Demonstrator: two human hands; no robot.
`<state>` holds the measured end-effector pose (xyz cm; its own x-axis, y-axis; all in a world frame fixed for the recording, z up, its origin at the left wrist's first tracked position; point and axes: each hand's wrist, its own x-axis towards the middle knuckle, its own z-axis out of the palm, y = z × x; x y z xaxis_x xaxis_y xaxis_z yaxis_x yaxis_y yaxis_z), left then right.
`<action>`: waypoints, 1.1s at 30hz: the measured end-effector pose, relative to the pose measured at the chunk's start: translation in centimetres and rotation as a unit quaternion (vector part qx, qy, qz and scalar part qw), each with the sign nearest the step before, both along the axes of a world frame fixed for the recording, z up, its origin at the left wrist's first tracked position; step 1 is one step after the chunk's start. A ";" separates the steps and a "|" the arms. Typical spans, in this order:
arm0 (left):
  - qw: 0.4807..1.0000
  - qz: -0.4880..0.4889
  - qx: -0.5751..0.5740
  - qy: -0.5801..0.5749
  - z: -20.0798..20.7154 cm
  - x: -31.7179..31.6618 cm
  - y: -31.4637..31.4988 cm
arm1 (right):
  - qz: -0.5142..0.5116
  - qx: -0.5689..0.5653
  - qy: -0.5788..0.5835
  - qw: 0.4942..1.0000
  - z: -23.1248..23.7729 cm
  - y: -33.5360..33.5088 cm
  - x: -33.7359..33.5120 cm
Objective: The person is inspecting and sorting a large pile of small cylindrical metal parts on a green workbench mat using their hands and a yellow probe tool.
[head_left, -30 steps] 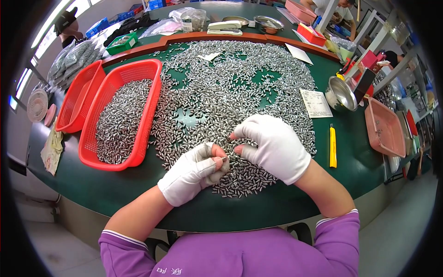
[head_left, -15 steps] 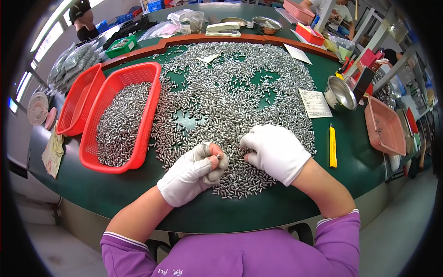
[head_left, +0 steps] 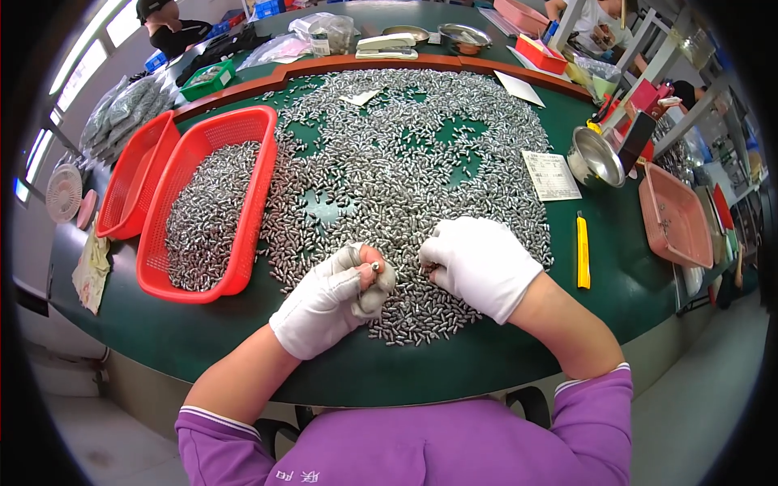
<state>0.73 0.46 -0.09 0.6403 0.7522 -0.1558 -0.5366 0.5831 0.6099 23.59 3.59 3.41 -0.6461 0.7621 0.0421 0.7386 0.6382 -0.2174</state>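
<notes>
Small shiny metal parts [head_left: 413, 162], bullet-shaped, lie spread in a thick layer over the green table in front of me. My left hand [head_left: 334, 298], in a white glove with bare thumb and forefinger tips, is closed and pinches one small metal part [head_left: 375, 266] just above the near edge of the spread. My right hand [head_left: 482, 266], also in a white glove, rests low over the parts beside it, fingers curled down and bunched; whatever they hold is hidden beneath them. A red perforated basket [head_left: 263, 182] on the left contains a heap of the same parts.
Another red basket [head_left: 130, 194] stands farther left. On the right lie a yellow box cutter [head_left: 583, 251], a printed paper slip [head_left: 553, 176], a steel bowl [head_left: 596, 156] and a pink basket [head_left: 677, 217]. A brown wooden ledge [head_left: 284, 74] bounds the far side; a stapler [head_left: 387, 47] sits there. Other people are beyond.
The metal part between my left thumb and forefinger shows more clearly now. My left hand has turned slightly; my right hand stays nearly in place. The whole view has shifted a little.
</notes>
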 end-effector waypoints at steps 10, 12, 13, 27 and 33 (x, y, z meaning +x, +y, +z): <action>0.999 0.024 0.002 -0.036 -0.8 -0.2 0.3 | -0.049 0.028 0.000 0.998 0.1 -0.2 -0.3; 0.999 0.026 0.001 -0.039 -0.6 -0.2 0.3 | -0.049 0.034 -0.003 0.998 0.7 -0.3 0.1; 0.999 0.027 0.001 -0.040 -0.6 -0.2 0.3 | -0.048 0.041 -0.004 0.998 0.8 -0.3 0.2; 0.999 0.032 -0.008 -0.001 -0.2 -0.1 0.1 | -0.006 0.094 0.194 0.977 -0.1 0.7 -0.9; 0.993 0.004 0.003 0.120 0.9 0.6 -0.5 | 0.083 0.134 0.213 0.964 1.3 -0.5 -1.9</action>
<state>1.31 0.00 0.83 0.5786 0.7586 -0.2995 -0.3801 0.5757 0.7239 21.70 3.08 4.68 -0.6384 0.5750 0.5117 0.5014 0.8150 -0.2904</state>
